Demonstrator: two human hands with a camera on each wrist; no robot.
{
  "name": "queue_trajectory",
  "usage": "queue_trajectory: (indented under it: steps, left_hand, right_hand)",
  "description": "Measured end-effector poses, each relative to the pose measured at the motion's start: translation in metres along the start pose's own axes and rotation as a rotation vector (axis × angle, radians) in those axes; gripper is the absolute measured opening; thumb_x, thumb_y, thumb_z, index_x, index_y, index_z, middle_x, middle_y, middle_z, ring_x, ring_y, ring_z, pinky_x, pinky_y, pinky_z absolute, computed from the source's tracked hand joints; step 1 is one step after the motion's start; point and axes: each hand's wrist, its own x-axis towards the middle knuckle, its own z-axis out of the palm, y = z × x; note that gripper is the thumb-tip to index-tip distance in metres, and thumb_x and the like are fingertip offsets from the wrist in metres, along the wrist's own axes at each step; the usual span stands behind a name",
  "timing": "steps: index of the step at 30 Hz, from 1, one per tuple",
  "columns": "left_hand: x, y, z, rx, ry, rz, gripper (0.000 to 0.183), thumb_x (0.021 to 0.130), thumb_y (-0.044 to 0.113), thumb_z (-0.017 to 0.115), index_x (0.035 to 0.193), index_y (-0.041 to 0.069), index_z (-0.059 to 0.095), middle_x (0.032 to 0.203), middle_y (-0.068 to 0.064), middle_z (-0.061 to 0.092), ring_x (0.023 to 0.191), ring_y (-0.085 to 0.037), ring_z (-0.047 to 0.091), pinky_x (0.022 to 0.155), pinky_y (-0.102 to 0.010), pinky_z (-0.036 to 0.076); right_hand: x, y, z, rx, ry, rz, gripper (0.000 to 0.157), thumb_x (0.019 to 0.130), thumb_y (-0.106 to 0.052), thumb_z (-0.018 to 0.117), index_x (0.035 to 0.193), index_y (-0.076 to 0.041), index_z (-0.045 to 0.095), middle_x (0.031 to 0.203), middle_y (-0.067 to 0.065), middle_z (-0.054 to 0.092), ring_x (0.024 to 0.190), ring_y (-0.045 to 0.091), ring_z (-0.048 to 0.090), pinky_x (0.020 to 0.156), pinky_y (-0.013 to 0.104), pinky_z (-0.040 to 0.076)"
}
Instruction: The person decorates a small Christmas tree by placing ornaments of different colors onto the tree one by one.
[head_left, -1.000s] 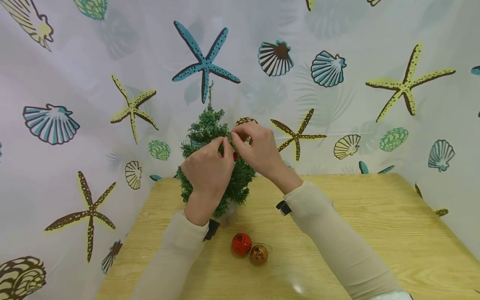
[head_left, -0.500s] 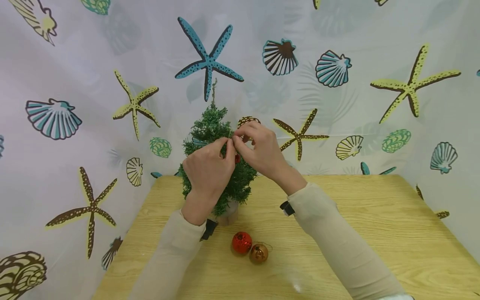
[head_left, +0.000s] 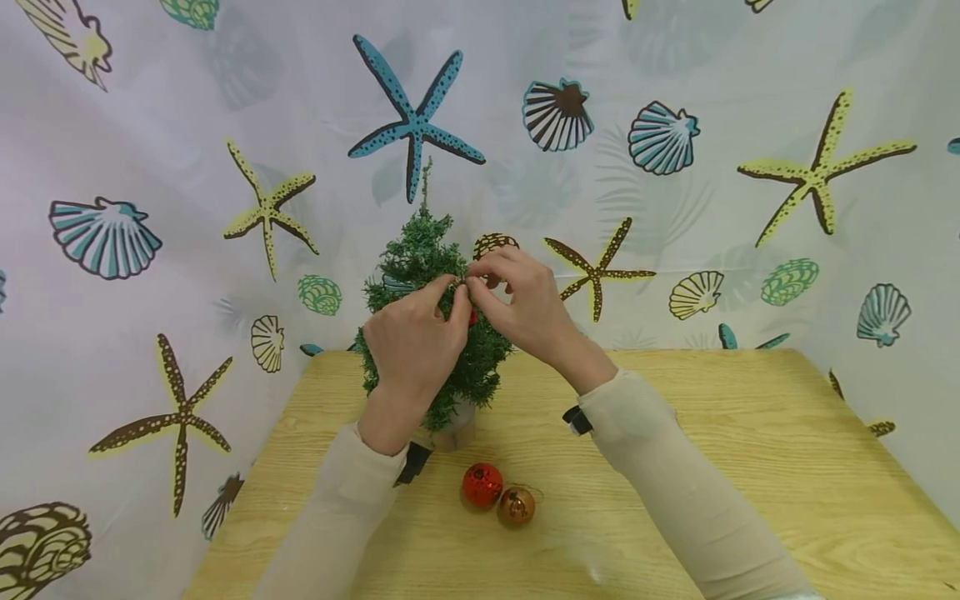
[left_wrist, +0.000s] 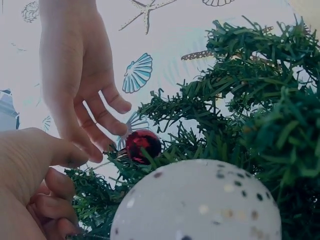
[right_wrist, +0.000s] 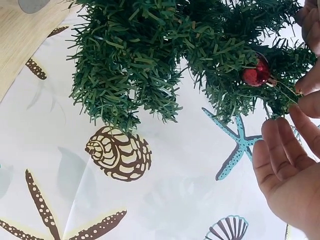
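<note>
A small green Christmas tree (head_left: 423, 242) stands on the table, and both hands meet at its right side. Among its needles sits a shiny red bauble (left_wrist: 143, 146), with a thin string (right_wrist: 286, 95) running from its cap to the fingertips. My left hand (head_left: 416, 342) pinches this string between thumb and fingers, its back hiding part of the tree in the head view. From the right, my right hand (head_left: 528, 307) also pinches the string, thumb tip close to the left fingertips. A white bauble with shiny dots (left_wrist: 195, 210) looms close in the left wrist view.
In front of the tree's pale base (head_left: 455, 435), a larger red bauble (head_left: 482, 485) and a gold bauble (head_left: 517, 506) with a string lie side by side on the wooden table (head_left: 720, 433). A curtain printed with shells and starfish (head_left: 600, 167) surrounds the table.
The head view has shifted slightly. Both hands stay together at the same branch with only small finger movements; the baubles on the table have not moved.
</note>
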Motion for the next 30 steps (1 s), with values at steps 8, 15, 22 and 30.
queue_trajectory:
  steps: [8, 15, 22, 30]
  left_hand:
    - [-0.005, -0.001, -0.006, -0.116, 0.020, -0.014, 0.032, 0.097, 0.025, 0.077, 0.118, 0.001, 0.080, 0.061, -0.008, 0.059, 0.059, -0.028, 0.054, 0.058, -0.040, 0.048]
    - [-0.014, -0.003, -0.010, -0.208, 0.066, -0.042, 0.037, 0.095, 0.021, 0.079, 0.123, -0.002, 0.075, 0.095, -0.021, 0.067, 0.091, -0.040, 0.060, 0.084, -0.055, 0.049]
    - [-0.019, -0.008, -0.011, -0.231, 0.062, -0.123, 0.042, 0.096, 0.027, 0.077, 0.127, -0.002, 0.072, 0.118, -0.027, 0.065, 0.109, -0.045, 0.061, 0.094, -0.062, 0.047]
    - [-0.020, -0.009, -0.012, -0.252, -0.003, -0.150, 0.049, 0.098, 0.031, 0.076, 0.131, -0.005, 0.068, 0.127, -0.030, 0.065, 0.116, -0.048, 0.063, 0.103, -0.066, 0.047]
  right_hand:
    - [-0.010, 0.004, -0.005, 0.016, -0.001, 0.017, 0.019, 0.102, -0.010, 0.066, 0.116, -0.002, 0.076, 0.108, 0.013, 0.073, 0.087, 0.027, 0.063, 0.073, 0.039, 0.053]
    - [-0.024, 0.006, -0.011, 0.008, -0.004, 0.027, 0.018, 0.101, -0.010, 0.069, 0.115, -0.001, 0.076, 0.105, 0.013, 0.073, 0.086, 0.029, 0.063, 0.073, 0.044, 0.055]
    - [-0.042, 0.008, -0.012, -0.020, -0.020, 0.032, 0.017, 0.100, -0.009, 0.070, 0.114, -0.001, 0.076, 0.106, 0.013, 0.073, 0.086, 0.029, 0.066, 0.072, 0.045, 0.056]
    - [-0.070, 0.001, -0.011, 0.000, -0.006, 0.021, 0.014, 0.098, -0.006, 0.073, 0.111, -0.006, 0.077, 0.103, 0.009, 0.076, 0.085, 0.022, 0.068, 0.068, 0.039, 0.056]
